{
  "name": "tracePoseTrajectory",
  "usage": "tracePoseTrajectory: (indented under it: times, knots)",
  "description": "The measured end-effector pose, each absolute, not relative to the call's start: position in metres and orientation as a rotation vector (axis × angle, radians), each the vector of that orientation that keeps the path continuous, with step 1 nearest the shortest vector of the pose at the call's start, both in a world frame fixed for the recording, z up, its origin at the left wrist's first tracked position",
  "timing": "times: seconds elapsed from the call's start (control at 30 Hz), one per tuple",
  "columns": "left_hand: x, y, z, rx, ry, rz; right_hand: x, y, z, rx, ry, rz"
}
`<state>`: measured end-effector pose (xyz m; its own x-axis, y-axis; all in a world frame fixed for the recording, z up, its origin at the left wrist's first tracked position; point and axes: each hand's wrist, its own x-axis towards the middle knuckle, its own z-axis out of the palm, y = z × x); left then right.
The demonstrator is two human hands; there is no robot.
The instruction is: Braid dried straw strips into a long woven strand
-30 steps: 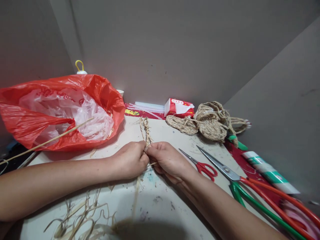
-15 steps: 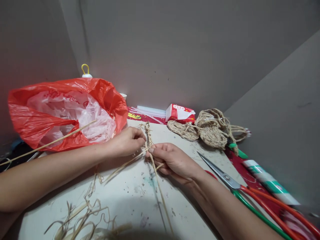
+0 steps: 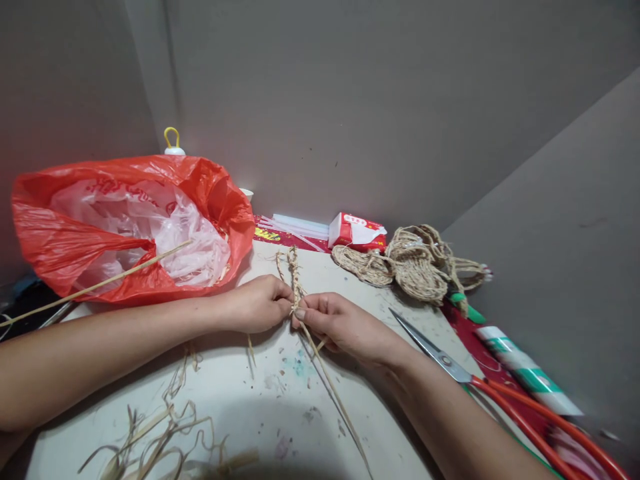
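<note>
A narrow straw braid stands out from between my hands toward the back of the white table. My left hand is closed at the braid's near left side, its fingertips pinching the straw there. From the right, my right hand pinches the braid's near end between thumb and fingers. Loose straw strands trail from under that thumb toward the table's front. A short strand end hangs below my left hand. The fingertips hide the exact crossing of the strands.
A red plastic bag with a white bag inside fills the left. Loose straw scraps lie in front. At right are scissors, a green-and-white roll and coiled straw cord pieces. A red tissue pack sits at the back.
My left hand has come down and right to the braid and closed on it. The strands that stuck out to the left are now mostly hidden. My right hand keeps its pinch.
</note>
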<state>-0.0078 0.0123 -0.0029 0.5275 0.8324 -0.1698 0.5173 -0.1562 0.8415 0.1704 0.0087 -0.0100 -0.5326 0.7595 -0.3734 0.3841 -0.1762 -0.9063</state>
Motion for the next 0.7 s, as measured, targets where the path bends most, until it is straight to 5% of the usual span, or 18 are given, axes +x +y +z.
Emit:
tracePoseTrajectory:
  times: [0.33,0.7]
  knots:
    - [-0.008,0.018,-0.009,1.491,0.945,0.366,0.172,0.011,-0.014,-1.234,-2.079,1.506]
    - [-0.011,0.02,-0.01,1.188,0.902,0.41,0.184,0.016,0.002,-1.326,-2.077,1.57]
